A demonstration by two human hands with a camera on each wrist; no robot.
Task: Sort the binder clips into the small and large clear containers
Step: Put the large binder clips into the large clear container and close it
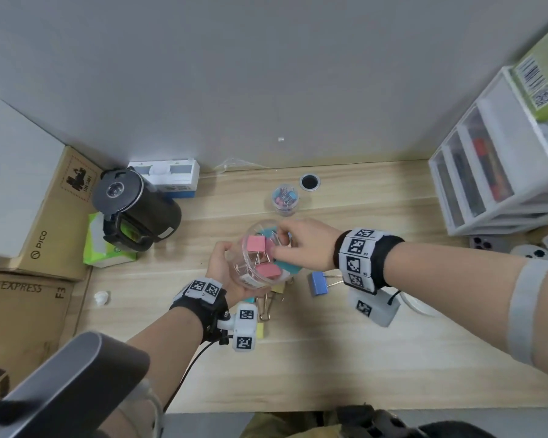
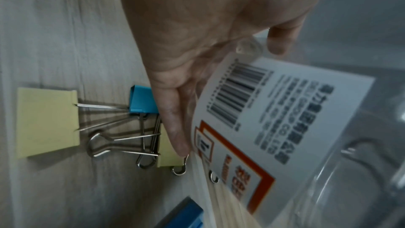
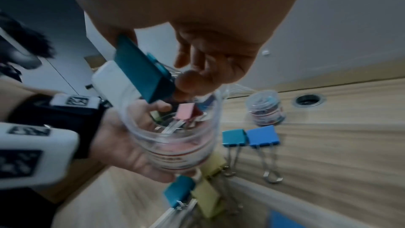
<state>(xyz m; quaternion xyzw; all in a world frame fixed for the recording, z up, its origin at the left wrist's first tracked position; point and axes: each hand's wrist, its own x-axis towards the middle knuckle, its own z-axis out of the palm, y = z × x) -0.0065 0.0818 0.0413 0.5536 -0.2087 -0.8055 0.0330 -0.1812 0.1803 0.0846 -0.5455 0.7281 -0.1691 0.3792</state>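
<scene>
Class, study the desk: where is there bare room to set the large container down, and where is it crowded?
Bare wood lies in front of the loose clips toward the desk's near edge, and between the small container and the drawer unit. It is crowded beneath both hands, where the clips lie, and at the kettle on the left.

The left hand [image 2: 197, 41] grips the labelled large clear container [image 2: 306, 127] above yellow binder clips [image 2: 47, 122].

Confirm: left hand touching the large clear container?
Touching. The right wrist view shows the left hand cupped under the large clear container, fingers wrapped round its wall; the head view shows the same grip.
</scene>
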